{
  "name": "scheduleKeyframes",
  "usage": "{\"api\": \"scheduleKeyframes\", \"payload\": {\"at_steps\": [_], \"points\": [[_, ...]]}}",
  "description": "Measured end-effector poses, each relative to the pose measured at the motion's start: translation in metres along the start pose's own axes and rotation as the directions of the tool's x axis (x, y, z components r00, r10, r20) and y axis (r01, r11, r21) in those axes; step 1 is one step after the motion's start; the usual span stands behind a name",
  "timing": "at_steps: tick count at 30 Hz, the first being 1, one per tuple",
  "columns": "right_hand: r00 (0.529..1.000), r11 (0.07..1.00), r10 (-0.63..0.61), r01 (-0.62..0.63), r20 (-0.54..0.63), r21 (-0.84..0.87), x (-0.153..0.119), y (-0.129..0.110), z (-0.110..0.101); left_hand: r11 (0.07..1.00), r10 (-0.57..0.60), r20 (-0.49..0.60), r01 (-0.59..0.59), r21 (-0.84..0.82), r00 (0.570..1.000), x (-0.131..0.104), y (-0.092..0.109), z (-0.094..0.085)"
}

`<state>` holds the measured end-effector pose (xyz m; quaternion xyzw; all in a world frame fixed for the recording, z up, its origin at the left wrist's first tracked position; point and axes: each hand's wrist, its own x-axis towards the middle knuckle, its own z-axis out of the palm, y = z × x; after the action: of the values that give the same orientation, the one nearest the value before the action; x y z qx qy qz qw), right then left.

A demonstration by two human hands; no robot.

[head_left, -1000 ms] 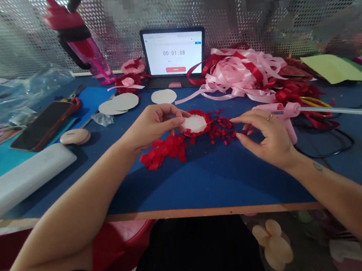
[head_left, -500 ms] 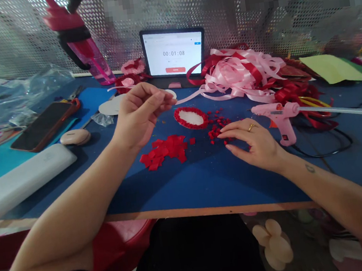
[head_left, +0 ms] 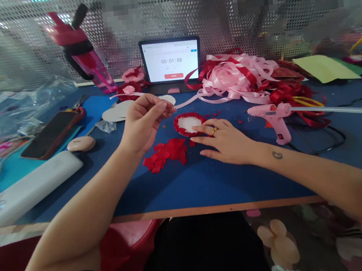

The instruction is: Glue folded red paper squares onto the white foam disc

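Observation:
My left hand (head_left: 148, 119) hovers above the table with thumb and fingertips pinched together; whatever lies between them is too small to make out. My right hand (head_left: 228, 142) has its fingers apart, the fingertips over the right edge of a white oval piece (head_left: 188, 122) bordered with ruffled red fabric. Whether they press on it I cannot tell. Flat red fabric squares (head_left: 166, 152) lie in a loose heap just in front of the oval. Small red bits (head_left: 217, 113) show behind my right hand, which hides most of them.
A pink glue gun (head_left: 276, 119) with a long glue stick lies at right. Behind are a ribbon pile (head_left: 236, 76) and a tablet (head_left: 171, 59) showing a timer. To the left are a bottle (head_left: 88, 61), a phone (head_left: 52, 133) and a long white device (head_left: 35, 186).
My right hand has moved left from the small red bits to the right edge of the red-bordered oval. The left hand keeps its pinch. The camera view has shifted slightly.

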<state>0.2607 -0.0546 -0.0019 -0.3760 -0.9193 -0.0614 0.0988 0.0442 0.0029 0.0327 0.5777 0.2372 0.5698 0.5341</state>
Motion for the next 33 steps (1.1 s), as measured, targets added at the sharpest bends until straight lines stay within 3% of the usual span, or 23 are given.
{"api": "scheduleKeyframes", "payload": {"at_steps": [7,11,14,17,18,19,21,23,24,25,27,29,33], "points": [[1.000,0.999,0.014,-0.013,-0.020,0.049,0.012,0.002,0.007,1.000,0.017,-0.016,-0.017,-0.017,1.000,0.000,-0.002,0.000],[0.999,0.996,0.010,-0.005,-0.047,0.087,0.014,0.006,0.012,0.979,0.205,-0.083,-0.205,0.010,0.975,0.002,0.007,0.001],[0.998,0.995,-0.002,0.009,-0.070,0.100,0.014,0.008,0.015,0.893,0.446,-0.123,-0.431,0.127,0.887,-0.001,0.025,0.007],[0.997,0.994,-0.014,0.022,-0.078,0.104,0.013,0.008,0.016,0.731,0.679,-0.167,-0.639,0.239,0.714,-0.010,0.045,0.017],[0.997,0.994,-0.016,0.024,-0.079,0.105,0.013,0.008,0.016,0.700,0.710,-0.140,-0.668,0.253,0.690,-0.014,0.050,0.021],[0.997,0.994,-0.017,0.026,-0.081,0.105,0.013,0.008,0.016,0.706,0.700,-0.120,-0.657,0.262,0.704,-0.017,0.054,0.024],[0.994,0.994,-0.008,0.020,-0.105,0.109,0.012,0.008,0.013,0.783,0.612,-0.126,-0.577,0.232,0.781,-0.023,0.055,0.028],[0.987,0.990,0.018,0.004,-0.159,0.138,0.010,0.007,0.007,0.908,0.410,-0.073,-0.399,0.131,0.909,-0.028,0.049,0.029],[0.980,0.985,0.036,-0.001,-0.197,0.173,0.009,0.006,0.003,0.968,0.241,-0.049,-0.236,0.088,0.969,-0.029,0.044,0.030],[0.970,0.975,0.057,-0.003,-0.236,0.224,0.008,0.005,-0.001,0.991,0.131,-0.026,-0.130,0.018,0.991,-0.030,0.037,0.030],[0.948,0.931,0.114,0.003,-0.298,0.364,0.005,0.001,-0.009,0.993,-0.102,0.023,0.104,-0.059,0.994,-0.032,0.023,0.031],[0.931,0.853,0.183,0.009,-0.317,0.521,0.001,-0.003,-0.016,0.971,-0.224,0.060,0.228,-0.077,0.973,-0.034,0.011,0.034],[0.927,0.641,0.296,-0.015,-0.229,0.767,-0.003,-0.011,-0.019,0.950,-0.300,0.124,0.308,-0.058,0.946,-0.043,-0.002,0.041]]}}
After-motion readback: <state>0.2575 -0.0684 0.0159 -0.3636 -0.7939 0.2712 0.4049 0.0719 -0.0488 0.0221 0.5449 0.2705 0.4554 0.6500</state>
